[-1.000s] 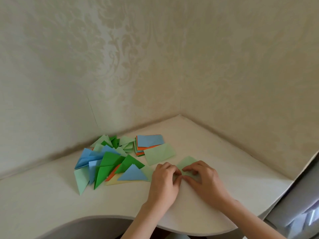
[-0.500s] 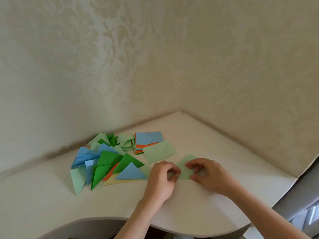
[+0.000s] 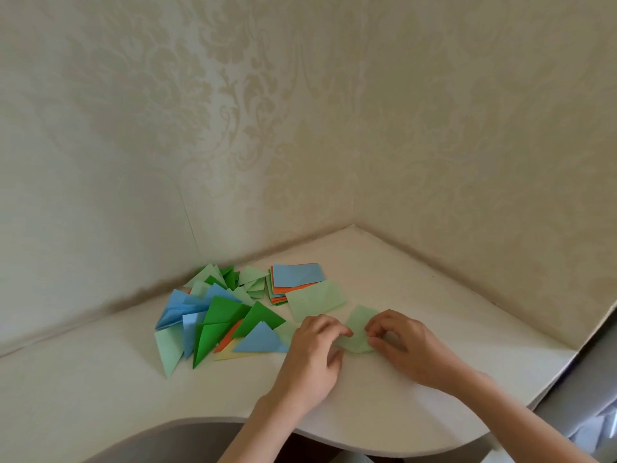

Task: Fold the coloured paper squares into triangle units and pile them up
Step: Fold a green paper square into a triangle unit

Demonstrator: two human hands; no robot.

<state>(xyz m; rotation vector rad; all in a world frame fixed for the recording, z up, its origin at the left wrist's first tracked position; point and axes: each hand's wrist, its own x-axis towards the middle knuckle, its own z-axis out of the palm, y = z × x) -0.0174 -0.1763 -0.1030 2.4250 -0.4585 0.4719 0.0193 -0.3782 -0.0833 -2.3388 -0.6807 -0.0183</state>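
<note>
Head view, folded triangles (image 3: 220, 319), paper stack (image 3: 293, 279) behind

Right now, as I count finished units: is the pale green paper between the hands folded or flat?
Partly folded: the pale green paper bends up off the table, pinched by left hand and right hand.

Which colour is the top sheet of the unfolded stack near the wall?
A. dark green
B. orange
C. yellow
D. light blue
D: the top of the stack is a light blue sheet, with orange edges showing only beneath it; a pale green sheet lies beside the stack toward the hands.
</note>
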